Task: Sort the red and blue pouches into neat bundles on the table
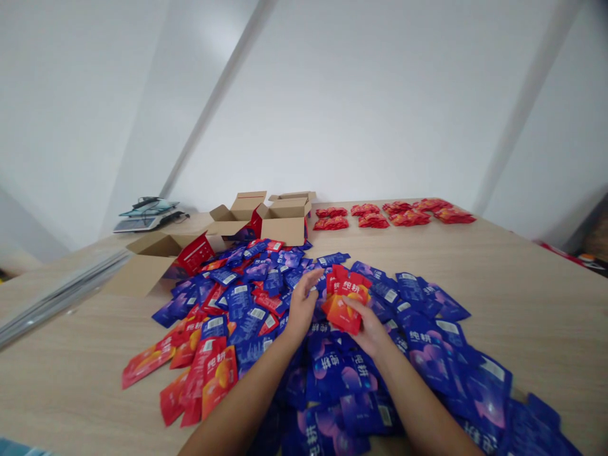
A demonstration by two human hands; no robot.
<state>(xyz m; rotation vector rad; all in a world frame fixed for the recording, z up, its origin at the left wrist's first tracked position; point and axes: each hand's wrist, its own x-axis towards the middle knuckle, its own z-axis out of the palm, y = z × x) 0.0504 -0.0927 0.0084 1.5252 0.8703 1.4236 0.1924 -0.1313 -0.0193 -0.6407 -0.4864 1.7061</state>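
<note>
Head view: Above a heap of blue pouches (332,364) on a pale worktop (536,304), a right hand (370,326) pinches what appear to be at least two red pouches (346,304), while the left hand (303,307) hovers beside them, fingers loosely curled and parted, with nothing visible in their grasp. Red bundles (373,220) lie grouped along the far side, apparently finished; loose red packets (219,377) among the blue look unsorted. The right fingertips are hidden, forearms cover some pouches, the heap runs out of frame, and box (284,230) interiors are unclear.
</note>
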